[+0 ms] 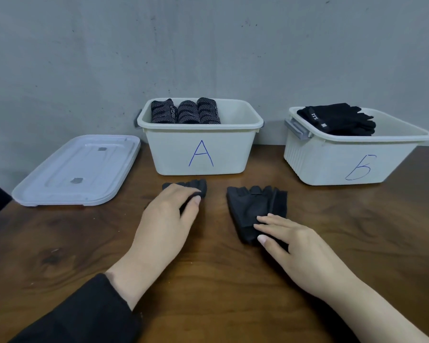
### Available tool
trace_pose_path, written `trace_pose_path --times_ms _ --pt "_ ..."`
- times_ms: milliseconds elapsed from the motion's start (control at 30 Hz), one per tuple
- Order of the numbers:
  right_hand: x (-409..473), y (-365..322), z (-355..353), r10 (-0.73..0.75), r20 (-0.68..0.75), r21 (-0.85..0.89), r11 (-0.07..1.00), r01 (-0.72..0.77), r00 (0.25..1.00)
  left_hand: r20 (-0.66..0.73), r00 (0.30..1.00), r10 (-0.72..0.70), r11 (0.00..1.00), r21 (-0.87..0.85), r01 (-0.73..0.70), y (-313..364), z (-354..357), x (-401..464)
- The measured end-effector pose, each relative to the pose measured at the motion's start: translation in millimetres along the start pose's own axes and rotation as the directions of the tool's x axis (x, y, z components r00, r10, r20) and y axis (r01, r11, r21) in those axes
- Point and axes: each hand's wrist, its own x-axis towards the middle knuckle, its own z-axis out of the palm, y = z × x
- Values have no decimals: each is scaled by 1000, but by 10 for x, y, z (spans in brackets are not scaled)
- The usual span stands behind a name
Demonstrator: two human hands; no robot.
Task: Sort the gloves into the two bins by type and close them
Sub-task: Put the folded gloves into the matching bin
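Black fabric, two plain fingerless gloves on the dark wooden table (60,243), in front of the two cream plastic bins. Left hand (170,214) laid flat over the left plain black glove (196,185), fingers spread and barely curled, pressing rather than gripping, thumb tip at the glove's near edge. Right hand (300,246) resting with loosely parted fingertips on the near corner of the right plain black glove (253,206), nothing pinched yet. Already in the cream bin marked A (201,154): three dotted knit gloves (186,112) standing in a row at its left end. Already in the cream bin marked B (352,164): a pile of plain black gloves (342,120) against its left wall, one with a white label. Both bins open; pale translucent lid (77,169) lying flat to the left of A, looking like two stacked, though hard to be sure.

Likely step: picking up the last two loose gloves. By look, a match for the plain sort in B, not the dotted knit in A. Better to close thumb and fingers around each glove's middle than drag it by a corner, since soft cloth folds and slips. Worth lifting clear of B's rim before letting go, and tucking stray fingers below the rim so a lid can seat flat
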Motion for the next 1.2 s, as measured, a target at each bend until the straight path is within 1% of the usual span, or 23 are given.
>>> trace_pose_path --times_ms 67,100,167,233,300,333,367,433,533,633,767,833,867,900,933,967,1000,1033,1067,1100,1133,1167,1200 --pt "-23 -9 21 3 0 42 999 -3 1000 -77 990 -116 979 -175 101 58 -50 23" --pt "-25 -10 22 7 -3 59 998 -7 1000 -96 978 -185 950 -271 153 83 -69 40" --pt "-22 -12 15 17 -14 87 996 -15 1000 -117 937 -328 849 -471 238 84 -82 80" --pt "-18 -9 8 27 -32 113 993 -23 999 -100 880 -464 692 -661 289 70 -86 108" --pt "-19 -6 2 37 -58 139 990 -29 998 -15 831 -556 468 -832 298 73 -103 141" --pt "-21 -8 -3 44 -81 153 988 -31 996 41 822 -568 355 -889 290 84 -115 162" --pt "-23 -9 -7 51 -110 170 985 -32 993 92 823 -561 261 -924 282 98 -128 183" --pt "-24 -13 -19 64 -165 209 977 -28 984 159 835 -527 134 -954 267 142 -146 211" --pt "-24 -17 -45 102 -217 283 958 -37 971 188 841 -507 43 -969 243 254 -153 253" --pt "-25 -24 -72 138 -267 325 944 -45 954 212 820 -531 -75 -976 204 400 -123 293" --pt "-13 -70 -152 242 -259 438 892 -109 935 315 809 -497 -249 -944 215 652 -2 351" --pt "20 -129 -205 278 -253 531 840 -107 927 351 814 -463 -298 -926 230 821 71 360" --pt "50 -172 -232 299 -246 592 799 -101 922 367 822 -435 -315 -918 242 900 110 357" --pt "85 -219 -252 331 -220 674 732 -103 918 383 833 -398 -332 -907 259 967 155 350" --pt "118 -268 -270 366 -161 766 632 -118 916 399 843 -361 -344 -897 277 1016 199 334" --pt "153 -313 -282 389 -77 856 498 -139 918 413 849 -329 -346 -889 298 1047 244 319" --pt "185 -352 -297 393 9 928 339 -154 920 421 854 -305 -334 -887 318 1060 283 307" --pt "220 -376 -317 388 72 970 188 -155 919 423 858 -292 -307 -891 335 1062 316 295" --pt "256 -387 -345 387 106 987 72 -145 916 419 859 -294 -268 -899 347 1056 341 283" --pt "296 -377 -375 392 121 992 -10 -128 912 410 858 -309 -220 -909 354 1044 359 271" --pt "339 -358 -406 399 124 992 -68 -106 908 395 857 -330 -162 -918 361 1028 374 260" --pt "386 -337 -441 405 118 991 -99 -85 907 375 860 -346 -100 -926 364 1006 380 251" --pt "441 -315 -473 408 107 992 -101 -72 907 352 865 -358 -42 -931 362 993 378 242"
